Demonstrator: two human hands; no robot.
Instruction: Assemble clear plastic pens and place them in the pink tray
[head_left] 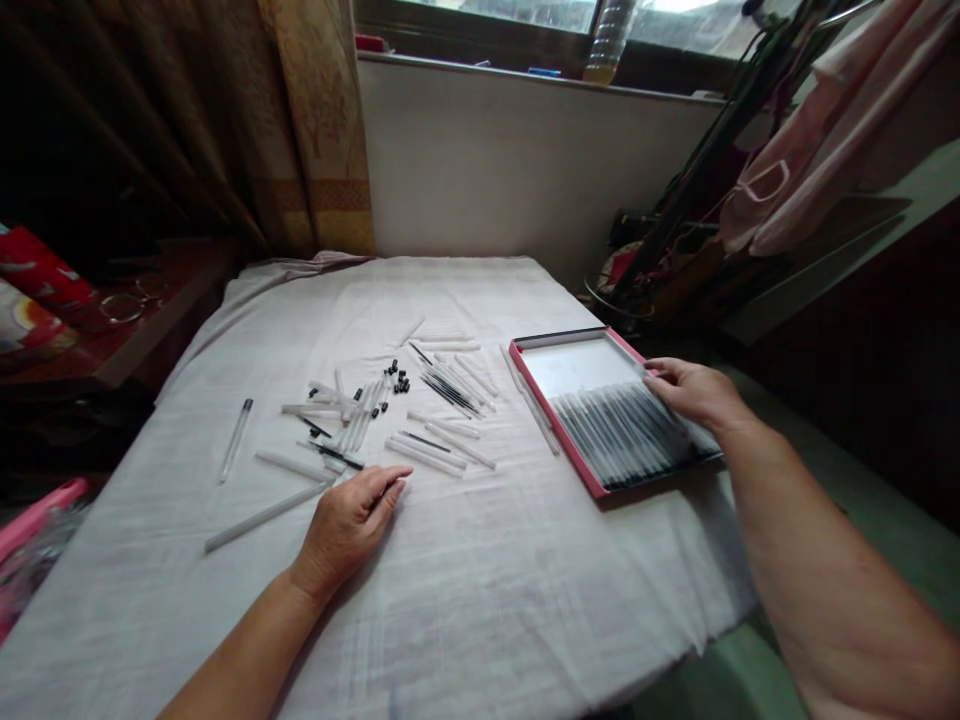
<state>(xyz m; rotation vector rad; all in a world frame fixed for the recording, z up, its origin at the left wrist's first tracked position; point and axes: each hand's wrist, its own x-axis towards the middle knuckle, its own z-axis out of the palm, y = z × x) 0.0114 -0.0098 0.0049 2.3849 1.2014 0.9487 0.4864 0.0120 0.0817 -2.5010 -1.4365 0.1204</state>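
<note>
A shallow pink-edged box [561, 430] lies at the table's right side, holding a row of clear pens [622, 430] laid side by side. At the box's right edge, my right hand [694, 392] is closed, its fingertips pinching what looks like a pen at the end of the row; the hand hides most of it. My left hand [352, 520] rests on the cloth, index finger stretched out and thumb apart, the other fingers loosely curled. Just beyond it lie clear pen barrels [426, 456], dark refills [450, 395] and small black caps [401, 380].
A white cloth [487, 600] covers the table. One capped pen [236, 440] lies apart at the left, and a long clear tube [262, 518] is near my left wrist. A wooden side table [172, 290] stands left; pink clothing [817, 150] hangs at the right.
</note>
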